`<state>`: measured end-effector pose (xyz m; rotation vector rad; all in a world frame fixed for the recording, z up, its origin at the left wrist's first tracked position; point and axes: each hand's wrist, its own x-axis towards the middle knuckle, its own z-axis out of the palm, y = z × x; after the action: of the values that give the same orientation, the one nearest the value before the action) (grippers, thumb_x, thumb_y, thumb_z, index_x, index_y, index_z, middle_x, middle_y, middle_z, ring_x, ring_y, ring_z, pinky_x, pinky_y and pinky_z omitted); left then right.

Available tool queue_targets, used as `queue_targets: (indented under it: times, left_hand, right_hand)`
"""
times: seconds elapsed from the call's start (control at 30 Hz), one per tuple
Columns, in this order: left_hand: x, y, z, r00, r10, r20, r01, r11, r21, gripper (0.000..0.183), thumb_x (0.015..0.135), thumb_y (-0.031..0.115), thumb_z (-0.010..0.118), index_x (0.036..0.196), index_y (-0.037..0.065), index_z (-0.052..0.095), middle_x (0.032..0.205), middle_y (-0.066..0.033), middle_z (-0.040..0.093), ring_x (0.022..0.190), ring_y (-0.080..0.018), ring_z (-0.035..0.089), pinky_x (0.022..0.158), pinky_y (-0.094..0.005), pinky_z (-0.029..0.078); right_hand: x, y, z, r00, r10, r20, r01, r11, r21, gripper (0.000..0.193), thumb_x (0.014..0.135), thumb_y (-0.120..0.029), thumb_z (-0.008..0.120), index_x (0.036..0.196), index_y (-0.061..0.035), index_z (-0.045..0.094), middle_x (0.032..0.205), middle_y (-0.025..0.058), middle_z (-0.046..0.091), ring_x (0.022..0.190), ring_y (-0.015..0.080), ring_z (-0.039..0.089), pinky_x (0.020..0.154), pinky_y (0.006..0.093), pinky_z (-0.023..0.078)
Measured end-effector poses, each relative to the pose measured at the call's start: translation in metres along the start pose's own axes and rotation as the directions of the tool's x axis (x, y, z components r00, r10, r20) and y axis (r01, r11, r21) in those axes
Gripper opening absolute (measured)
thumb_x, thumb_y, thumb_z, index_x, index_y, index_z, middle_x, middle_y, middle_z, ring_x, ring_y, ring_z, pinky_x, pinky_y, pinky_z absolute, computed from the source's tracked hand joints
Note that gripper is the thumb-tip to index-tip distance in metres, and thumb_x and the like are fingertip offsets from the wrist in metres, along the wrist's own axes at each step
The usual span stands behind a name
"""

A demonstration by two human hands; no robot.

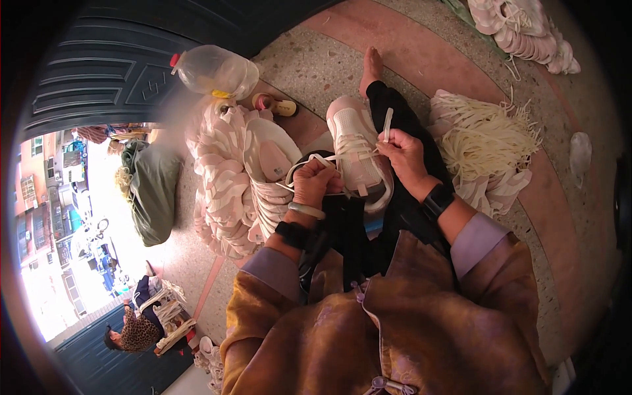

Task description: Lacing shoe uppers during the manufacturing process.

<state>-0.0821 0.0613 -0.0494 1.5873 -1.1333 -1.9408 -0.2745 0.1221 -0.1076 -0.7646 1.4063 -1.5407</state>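
Note:
A pale pink and white sneaker upper (354, 148) rests over my lap, toe pointing away, with a white shoelace (355, 146) threaded across its front. My left hand (315, 181) is closed on a looped length of that lace at the upper's left side. On the other side, my right hand (405, 155) pinches the lace, whose flat end (387, 124) sticks up above the fingers. Whether both hands hold the same lace end to end I cannot tell. Stacked uppers (220, 178) lie just left of my left hand.
Cream laces (487, 141) lie heaped on more uppers at right. Another row of uppers (526, 33) is at the far right. A clear plastic bottle (217, 72) and a sandal (284, 107) are at far left. Beyond an olive sack (153, 191), a person (139, 326) sits by a doorway.

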Motion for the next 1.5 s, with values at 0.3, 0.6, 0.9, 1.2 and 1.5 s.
queue_targets:
  times: [0.3,0.6,0.9,1.2,1.5]
  left_hand:
    - [-0.002,-0.001,0.003,0.996,0.08,-0.044,-0.084,0.991,-0.103,0.004,0.079,0.006,0.055,0.076,0.003,0.056,0.065,-0.0065,0.06,0.051,-0.0132,0.059,0.046,-0.0228,0.05]
    - [0.001,-0.003,0.001,0.998,0.062,-0.021,-0.064,0.993,-0.096,0.003,0.08,0.006,0.055,0.078,0.003,0.055,0.065,-0.0065,0.06,0.05,-0.0132,0.059,0.046,-0.0226,0.049]
    - [0.001,-0.003,0.0,0.998,0.044,0.044,-0.043,0.999,-0.028,0.005,0.08,0.005,0.055,0.08,0.001,0.056,0.062,-0.0073,0.059,0.048,-0.0134,0.058,0.043,-0.0227,0.049]
    - [0.002,-0.007,0.0,0.998,0.056,0.018,-0.055,0.997,-0.051,0.006,0.081,0.007,0.054,0.081,0.002,0.053,0.064,-0.007,0.058,0.048,-0.0148,0.058,0.042,-0.0239,0.049]
    - [0.003,-0.006,-0.001,0.999,0.037,0.021,-0.036,0.998,-0.053,0.007,0.081,0.008,0.054,0.08,0.002,0.052,0.064,-0.0065,0.057,0.048,-0.0151,0.058,0.043,-0.0243,0.049]
  right_hand:
    - [-0.013,-0.008,-0.002,1.0,0.01,-0.026,-0.012,0.999,-0.044,0.009,0.076,0.0,0.062,0.084,0.0,0.06,0.067,0.0,0.059,0.061,0.0021,0.05,0.056,0.0184,0.042]
    - [-0.014,-0.01,0.004,0.998,-0.04,-0.054,0.036,0.996,-0.081,0.008,0.076,-0.001,0.063,0.083,0.0005,0.06,0.065,0.001,0.06,0.06,0.0023,0.051,0.055,0.0192,0.043]
    - [-0.002,-0.012,0.005,0.973,-0.227,-0.038,0.2,0.917,-0.346,0.011,0.073,0.0,0.062,0.083,-0.0011,0.059,0.065,0.0112,0.059,0.057,0.0119,0.057,0.055,0.0234,0.045]
    - [-0.009,-0.014,0.002,0.96,-0.277,-0.034,0.249,0.903,-0.351,0.01,0.073,-0.001,0.062,0.083,-0.0014,0.059,0.065,0.0096,0.059,0.058,0.0105,0.056,0.056,0.0231,0.045]
    - [-0.01,-0.012,0.001,0.979,-0.201,-0.033,0.181,0.932,-0.315,0.01,0.074,-0.002,0.062,0.084,-0.0018,0.059,0.064,0.0082,0.058,0.057,0.0095,0.054,0.056,0.0229,0.045]
